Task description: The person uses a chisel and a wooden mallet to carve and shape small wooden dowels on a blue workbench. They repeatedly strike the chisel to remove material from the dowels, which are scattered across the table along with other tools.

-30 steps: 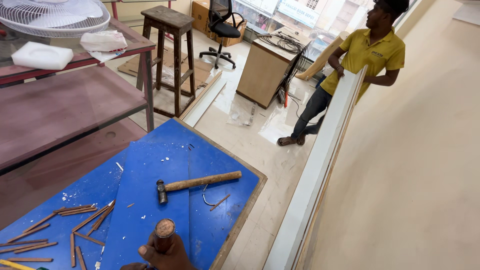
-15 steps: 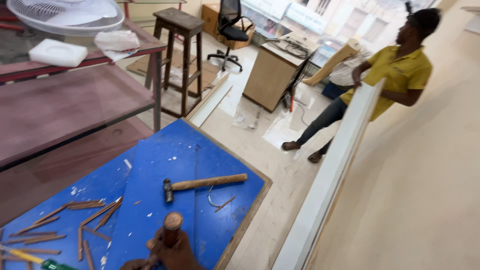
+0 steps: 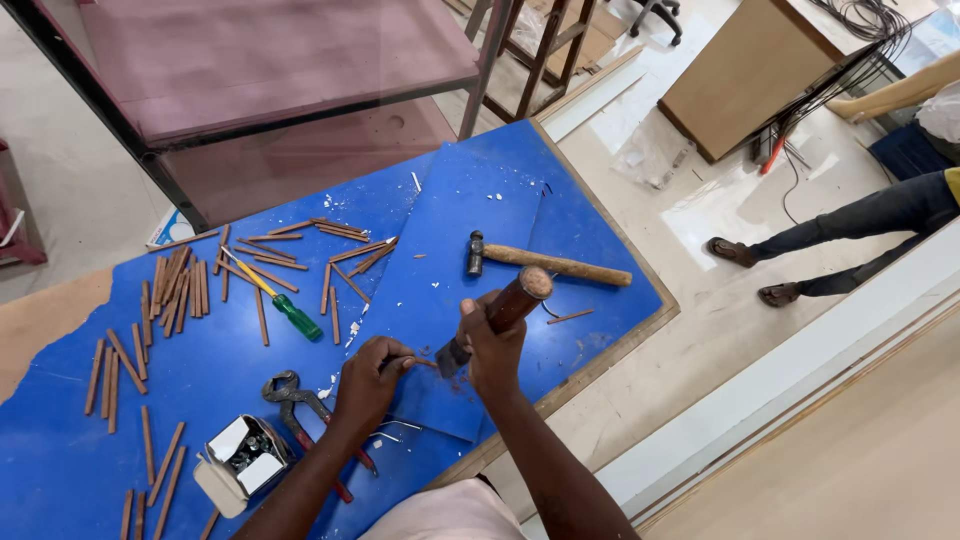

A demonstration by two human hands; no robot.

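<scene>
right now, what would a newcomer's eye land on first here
First the two hands at the near edge of the bright blue sheet: the right hand grips a wooden-handled tool upright, and the left hand pinches a small piece beside its tip. Just beyond lies a hammer, with brown wooden sticks scattered across the left half, around a green-handled screwdriver.

Surface: my blue board (image 3: 480,200) on the floor.
On it: hammer (image 3: 548,263), screwdriver (image 3: 275,297), pincers (image 3: 300,410), wooden sticks (image 3: 180,285), small box (image 3: 243,458).
</scene>
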